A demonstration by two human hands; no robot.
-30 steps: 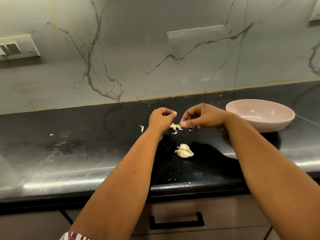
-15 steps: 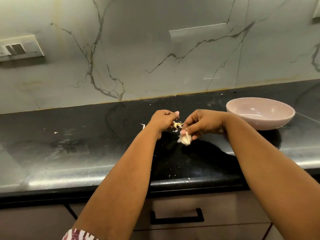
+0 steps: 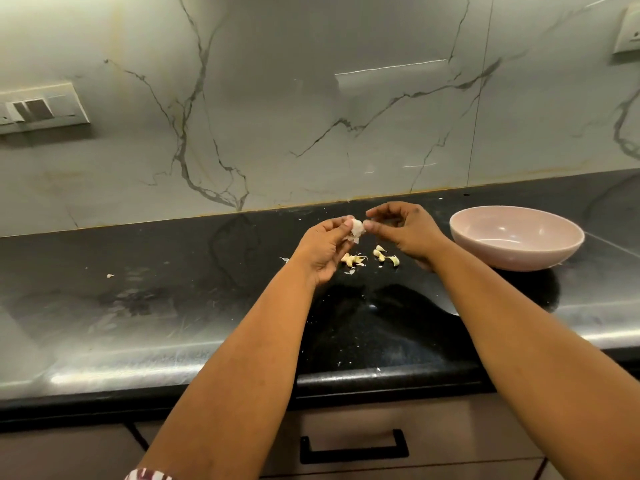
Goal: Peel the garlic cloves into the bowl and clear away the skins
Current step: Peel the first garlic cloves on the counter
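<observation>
A white piece of garlic [image 3: 356,230] is held up above the black counter [image 3: 173,289] between both hands. My left hand [image 3: 323,249] grips it from the left with curled fingers. My right hand [image 3: 403,230] pinches its right side with thumb and fingertips. Below the hands, several loose garlic cloves [image 3: 384,256] and bits of skin [image 3: 353,260] lie on the counter. The pink bowl [image 3: 516,237] stands to the right of my right hand; I see nothing inside it.
A marble backsplash rises behind the counter, with a switch plate [image 3: 38,107] at the left. Small skin scraps [image 3: 110,275] lie on the counter's left part. A drawer with a black handle [image 3: 353,446] is below the front edge.
My right hand picked the garlic piece up from the counter and brought it up to my left hand, which now grips it too. Both hands rose slightly.
</observation>
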